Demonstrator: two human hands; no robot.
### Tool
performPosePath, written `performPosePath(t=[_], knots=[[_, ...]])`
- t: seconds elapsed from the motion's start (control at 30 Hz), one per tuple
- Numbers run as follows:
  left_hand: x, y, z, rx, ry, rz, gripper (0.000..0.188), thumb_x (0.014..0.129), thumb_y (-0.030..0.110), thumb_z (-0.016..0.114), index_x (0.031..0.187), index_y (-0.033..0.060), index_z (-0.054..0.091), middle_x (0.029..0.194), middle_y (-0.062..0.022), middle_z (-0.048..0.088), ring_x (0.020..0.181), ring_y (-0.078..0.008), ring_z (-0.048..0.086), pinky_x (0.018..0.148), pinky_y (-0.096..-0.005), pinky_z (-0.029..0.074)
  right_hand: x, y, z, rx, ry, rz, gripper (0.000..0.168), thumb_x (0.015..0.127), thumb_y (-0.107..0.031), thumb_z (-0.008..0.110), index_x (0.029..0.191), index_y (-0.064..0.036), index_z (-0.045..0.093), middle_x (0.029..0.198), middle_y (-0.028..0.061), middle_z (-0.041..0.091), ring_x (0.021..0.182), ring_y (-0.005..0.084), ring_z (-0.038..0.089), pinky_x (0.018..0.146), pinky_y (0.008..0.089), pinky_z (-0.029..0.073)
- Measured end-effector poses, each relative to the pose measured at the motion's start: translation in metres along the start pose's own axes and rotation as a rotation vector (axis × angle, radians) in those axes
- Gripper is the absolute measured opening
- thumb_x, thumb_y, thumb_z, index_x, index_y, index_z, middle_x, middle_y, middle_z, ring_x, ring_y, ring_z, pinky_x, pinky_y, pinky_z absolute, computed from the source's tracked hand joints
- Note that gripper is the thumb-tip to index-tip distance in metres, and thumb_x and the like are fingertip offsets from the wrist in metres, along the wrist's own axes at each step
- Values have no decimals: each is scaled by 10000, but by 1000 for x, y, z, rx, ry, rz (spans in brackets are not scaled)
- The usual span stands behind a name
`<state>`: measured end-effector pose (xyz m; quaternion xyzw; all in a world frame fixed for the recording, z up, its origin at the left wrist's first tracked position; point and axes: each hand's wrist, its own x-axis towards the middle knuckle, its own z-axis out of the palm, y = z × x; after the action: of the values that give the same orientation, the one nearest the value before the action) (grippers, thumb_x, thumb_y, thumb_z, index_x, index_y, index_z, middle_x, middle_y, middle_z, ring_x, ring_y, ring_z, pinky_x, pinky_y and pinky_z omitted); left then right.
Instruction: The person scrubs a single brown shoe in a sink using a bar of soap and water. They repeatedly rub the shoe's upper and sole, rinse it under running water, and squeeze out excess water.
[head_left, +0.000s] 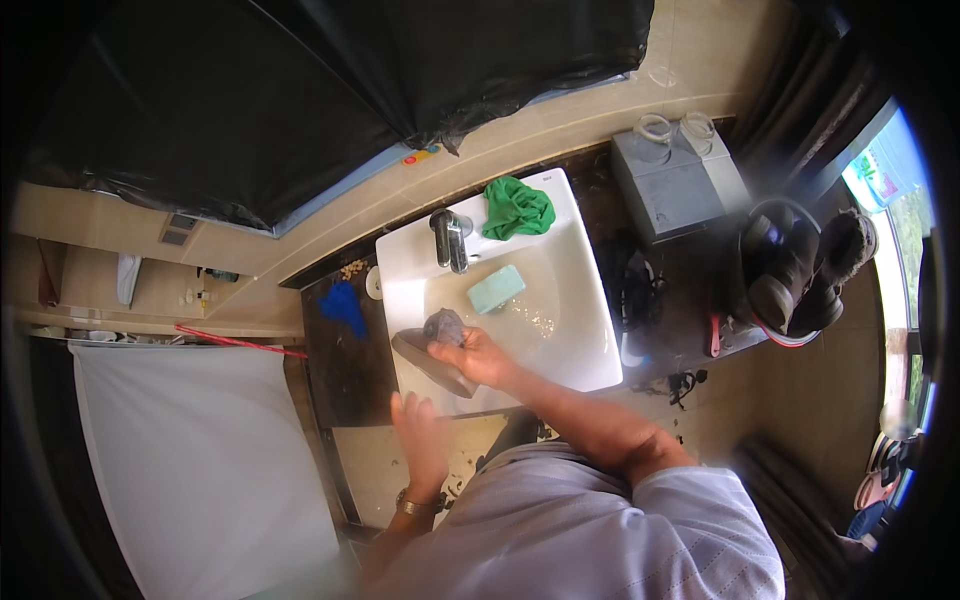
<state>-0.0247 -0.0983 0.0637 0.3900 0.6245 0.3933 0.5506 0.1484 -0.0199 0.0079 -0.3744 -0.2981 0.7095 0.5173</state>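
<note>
Over the front left of a white washbasin (592, 330), my right hand (476, 358) grips a brown-grey shoe (431, 364). A bunched greyish piece (444, 328) shows by my fingers; whether it is a cloth or part of the shoe, I cannot tell. Just off the basin's front edge is my left hand (420, 435), blurred, fingers apart and nothing in it. Shallow water with some suds (541, 326) covers the basin floor, and a pale green sponge-like block (496, 289) lies there. A green cloth (517, 208) is crumpled on the back rim, right of the chrome faucet (450, 240).
Left of the basin, a blue cloth (343, 307) lies on the dark countertop (337, 382). To the right are a grey box (667, 187), a pink-handled tool (714, 335) and a bucket (787, 339) piled with dark shoes (784, 277). Black plastic sheeting (225, 112) hangs behind.
</note>
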Motion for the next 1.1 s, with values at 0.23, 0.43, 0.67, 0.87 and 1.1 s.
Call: performPosePath(t=[0.23, 0.43, 0.67, 0.87, 1.1], knots=[[26, 33, 18, -648, -191, -158, 730, 1050, 655, 438, 1536, 110, 449, 1507, -76, 522, 1384, -253, 505, 1147, -436, 428, -24, 5, 38, -340, -255, -206, 420, 923, -405, 744, 1189, -83, 698, 1055, 73, 732, 1013, 200, 666, 919, 355, 543], [25, 23, 10, -242, 13, 137, 635, 1078, 480, 518, 1485, -1, 443, 1391, -134, 578, 1269, -228, 580, 1092, -402, 477, -29, -22, 18, -320, -204, -18, 975, 814, -576, 840, 1393, 112, 465, 1212, 244, 675, 1109, 290, 668, 976, 372, 536], [34, 11, 24, 193, 217, 416, 748, 1031, 300, 673, 1532, -77, 265, 1447, -221, 478, 1305, -264, 512, 1108, -406, 431, -17, 9, 38, -206, 224, -100, 887, 911, -595, 747, 1371, 121, 494, 1189, 282, 687, 1128, 340, 683, 984, 418, 533], [44, 11, 27, 231, 191, 445, 856, 1012, 400, 679, 1547, -89, 222, 1484, -266, 433, 1350, -323, 484, 1129, -440, 414, -1, 9, 49, -273, 221, 28, 890, 999, -744, 435, 1303, 76, 602, 1197, 304, 690, 1171, 381, 662, 1040, 447, 490], [76, 7, 3, 204, 86, 458, 912, 992, 428, 702, 1541, -101, 201, 1474, -284, 441, 1327, -325, 511, 1106, -434, 440, 29, 18, 71, -282, 342, -50, 717, 1049, -587, 455, 1097, 79, 717, 983, 282, 738, 946, 351, 698, 917, 449, 522]])
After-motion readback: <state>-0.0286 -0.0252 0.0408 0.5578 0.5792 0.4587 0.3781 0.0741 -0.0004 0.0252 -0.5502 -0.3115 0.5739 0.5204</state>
